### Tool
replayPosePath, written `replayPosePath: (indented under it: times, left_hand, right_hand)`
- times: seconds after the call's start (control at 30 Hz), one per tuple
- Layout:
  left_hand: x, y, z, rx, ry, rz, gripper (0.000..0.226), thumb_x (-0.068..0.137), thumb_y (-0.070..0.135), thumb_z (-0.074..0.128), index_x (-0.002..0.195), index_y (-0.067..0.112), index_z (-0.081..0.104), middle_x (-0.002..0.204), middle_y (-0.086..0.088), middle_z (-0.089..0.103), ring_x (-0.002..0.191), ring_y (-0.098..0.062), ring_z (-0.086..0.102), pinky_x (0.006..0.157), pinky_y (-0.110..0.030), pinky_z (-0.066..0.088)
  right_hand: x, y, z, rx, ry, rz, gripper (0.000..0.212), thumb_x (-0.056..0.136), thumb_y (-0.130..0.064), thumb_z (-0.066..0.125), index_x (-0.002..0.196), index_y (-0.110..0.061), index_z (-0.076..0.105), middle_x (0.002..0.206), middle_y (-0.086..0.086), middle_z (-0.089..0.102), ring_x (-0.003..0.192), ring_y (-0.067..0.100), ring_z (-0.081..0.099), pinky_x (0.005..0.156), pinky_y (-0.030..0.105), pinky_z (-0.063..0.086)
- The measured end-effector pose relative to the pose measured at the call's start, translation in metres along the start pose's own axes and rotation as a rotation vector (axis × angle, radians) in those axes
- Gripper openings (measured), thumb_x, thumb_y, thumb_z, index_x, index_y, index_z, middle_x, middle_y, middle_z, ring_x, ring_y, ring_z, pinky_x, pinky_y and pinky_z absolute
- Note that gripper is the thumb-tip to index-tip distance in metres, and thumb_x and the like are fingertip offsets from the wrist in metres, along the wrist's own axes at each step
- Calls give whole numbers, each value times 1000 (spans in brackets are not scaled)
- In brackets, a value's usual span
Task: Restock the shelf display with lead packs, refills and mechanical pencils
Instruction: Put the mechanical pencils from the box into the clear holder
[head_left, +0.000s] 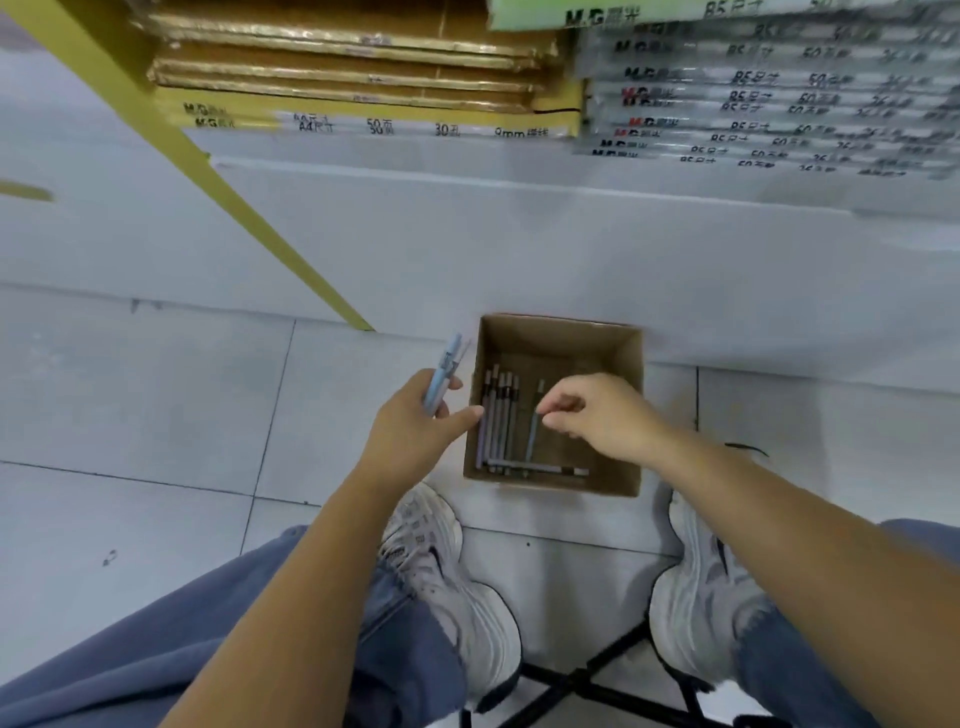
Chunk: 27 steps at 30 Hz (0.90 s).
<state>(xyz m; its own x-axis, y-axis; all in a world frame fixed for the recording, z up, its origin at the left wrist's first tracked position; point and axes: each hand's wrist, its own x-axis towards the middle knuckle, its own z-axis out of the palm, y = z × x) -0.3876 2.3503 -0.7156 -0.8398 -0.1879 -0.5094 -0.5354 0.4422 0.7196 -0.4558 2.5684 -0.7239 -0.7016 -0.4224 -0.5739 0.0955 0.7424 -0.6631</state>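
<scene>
A yellow upright (234, 197) of the shelving slants down to the tiled floor (156, 415), well out to the left of and beyond the left grip (415, 421). That grip is curled round a small bunch of mechanical pencils (445, 371), pale blue and lilac. Their ends stick out past the fingers, away from the person.

Just right of it, an open cardboard box (550, 338) sits on the floor against the base of the shelving. Inside, nearest the left grip, a row of pencils (500, 415) lies side by side along the box's left wall. A crosswise pencil (540, 469) lies along the near wall. A single blue pencil (531, 444) lies apart from the row, right beside the fingertips (548, 410) of the right grip (597, 415).

The right grip hangs over the box with thumb and forefinger drawn close together. I cannot tell whether they pinch the blue pencil or hold nothing.

Beyond both grips, shelved stacks of notebook packs (363, 104) fill the top of the view. Below the forearms are two pale shoes (452, 582).
</scene>
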Motion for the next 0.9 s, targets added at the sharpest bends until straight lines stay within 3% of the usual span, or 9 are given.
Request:
replayPosePath:
  times: [0.17,0.27,0.37,0.47,0.57,0.67,0.73,0.83,0.9]
  left_hand:
    - [-2,-36,14,-249,-55,-170,25,83,41,76,105,35,65,78,11,68,65,4,62,65,-22,44]
    - [0,-43,18,-297,-42,-197,22,82,44,77,100,37,68,84,30,71,69,14,63,64,-18,46]
    - [0,-46,20,-316,-3,-208,25,79,45,78,100,34,71,76,33,69,65,14,62,52,-8,46]
    - [1,-46,21,-325,3,-225,25,79,45,77,100,33,72,70,32,67,59,14,60,49,-7,45]
    - [3,-45,23,-325,-18,-229,26,80,46,77,102,34,71,70,30,67,59,13,59,57,-9,46]
    - [2,-45,26,-343,-22,-241,27,80,46,77,103,34,71,71,26,67,58,12,60,66,-16,48]
    - [2,-46,26,-336,-21,-242,25,80,47,77,101,36,70,72,27,67,59,12,60,67,-18,48]
    - [2,-47,24,-332,-26,-241,27,80,47,77,104,35,70,70,28,67,57,11,59,67,-19,48]
    - [2,-47,24,-341,-28,-238,28,80,46,77,105,35,70,69,28,66,57,11,59,67,-18,48]
  right_hand:
    - [43,27,55,-208,-214,211,18,92,-13,60,108,-17,67,113,3,65,102,20,61,94,35,49]
    - [53,44,73,-412,-219,142,20,97,-11,50,110,-7,64,117,13,62,114,31,57,101,39,45]
    - [62,54,80,-360,-241,151,22,99,-20,45,110,-12,63,116,10,62,107,29,58,99,40,45]
    - [66,57,76,-330,-235,234,17,96,-20,51,104,-20,65,110,6,63,95,22,59,87,34,47]
    - [70,59,71,-96,-92,251,7,90,-20,63,93,-27,62,96,-1,64,86,19,61,79,36,50]
    - [72,57,69,95,119,328,19,88,-18,66,79,-30,54,81,-4,61,79,19,61,73,36,50]
    - [75,57,71,89,146,370,22,89,-20,65,76,-31,51,79,-7,59,79,17,60,73,35,49]
    - [81,54,77,40,128,415,14,90,-22,65,80,-23,54,84,-2,61,83,20,61,78,36,51]
    - [82,52,78,17,142,445,8,91,-20,64,97,-15,61,97,6,64,93,25,63,83,38,52]
